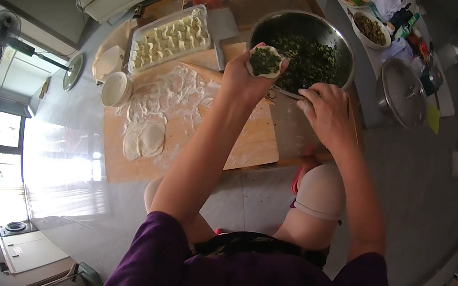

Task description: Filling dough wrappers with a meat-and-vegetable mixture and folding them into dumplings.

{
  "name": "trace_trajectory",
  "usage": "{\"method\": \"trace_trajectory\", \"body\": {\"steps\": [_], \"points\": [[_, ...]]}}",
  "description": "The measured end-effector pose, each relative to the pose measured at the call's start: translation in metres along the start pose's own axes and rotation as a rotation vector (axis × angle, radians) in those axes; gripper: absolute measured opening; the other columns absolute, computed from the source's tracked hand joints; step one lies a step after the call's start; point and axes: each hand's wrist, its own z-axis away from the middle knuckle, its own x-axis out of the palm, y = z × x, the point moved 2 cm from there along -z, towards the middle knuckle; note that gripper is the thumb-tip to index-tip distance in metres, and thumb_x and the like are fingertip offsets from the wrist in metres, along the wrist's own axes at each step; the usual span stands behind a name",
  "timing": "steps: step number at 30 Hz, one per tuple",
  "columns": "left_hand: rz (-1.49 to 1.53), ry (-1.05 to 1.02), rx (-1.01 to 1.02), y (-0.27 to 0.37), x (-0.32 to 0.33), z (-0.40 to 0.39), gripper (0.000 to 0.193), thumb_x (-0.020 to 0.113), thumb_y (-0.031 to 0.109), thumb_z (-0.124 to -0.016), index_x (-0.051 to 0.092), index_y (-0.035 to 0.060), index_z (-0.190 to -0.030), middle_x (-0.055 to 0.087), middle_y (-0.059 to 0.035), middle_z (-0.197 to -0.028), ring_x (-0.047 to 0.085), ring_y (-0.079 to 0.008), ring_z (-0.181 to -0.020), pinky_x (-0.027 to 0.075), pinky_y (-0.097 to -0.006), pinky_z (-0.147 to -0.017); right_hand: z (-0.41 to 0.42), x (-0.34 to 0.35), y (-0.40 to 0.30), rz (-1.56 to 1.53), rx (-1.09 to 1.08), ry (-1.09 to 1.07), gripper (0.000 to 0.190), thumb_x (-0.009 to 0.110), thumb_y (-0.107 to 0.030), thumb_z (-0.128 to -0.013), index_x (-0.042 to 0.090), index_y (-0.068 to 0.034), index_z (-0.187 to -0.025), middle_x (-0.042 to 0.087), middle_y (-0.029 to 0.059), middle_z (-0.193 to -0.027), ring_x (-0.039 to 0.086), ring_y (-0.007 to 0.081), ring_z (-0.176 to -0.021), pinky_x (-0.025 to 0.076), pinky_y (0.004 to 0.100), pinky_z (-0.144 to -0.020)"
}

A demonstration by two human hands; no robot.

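Observation:
My left hand [248, 72] holds a round dough wrapper [265, 62] topped with chopped green filling. Beside it, a large metal bowl [349, 54] contains more of this filling. My right hand [327, 109] is at the bowl's near rim, its thumb and fingers bent close together; whether they grip anything is not clear. Flat dough wrappers [152, 138] lie overlapping on a floured wooden board [255, 142]. Rows of folded dumplings [171, 41] fill a clear plastic tray [132, 64] at the board's far side.
A cleaver [224, 27] lies between tray and bowl. A small white bowl [116, 89] stands at the board's left edge. On the right are a dish of brown food [369, 29], bottles and a lidded metal pot [403, 93]. A fan [6, 25] stands at left.

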Motion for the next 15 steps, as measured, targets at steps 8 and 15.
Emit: {"method": "trace_trajectory", "body": {"steps": [8,15], "points": [[-0.002,-0.045,-0.052,0.003,0.002,0.077,0.038,0.026,0.025,-0.101,0.045,-0.0030,-0.118,0.049,-0.0224,-0.121,0.046,-0.0375,-0.118,0.038,-0.0543,-0.103,0.010,-0.047,-0.034,-0.432,0.050,0.168,0.020,0.062,-0.007,-0.085,0.061,-0.004,-0.104,0.058,0.0098,-0.114,0.061,0.0228,-0.097,0.046,0.0343,-0.088],[0.032,-0.055,-0.114,-0.008,-0.020,0.156,0.032,0.034,0.021,-0.100,0.046,0.0004,-0.120,0.051,-0.0204,-0.121,0.048,-0.0374,-0.116,0.038,-0.0563,-0.102,0.039,-0.048,-0.097,-1.055,0.385,0.089,0.022,0.060,-0.007,-0.085,0.060,0.001,-0.105,0.064,0.0094,-0.095,0.061,0.0147,-0.087,0.048,0.0272,-0.079]]}}
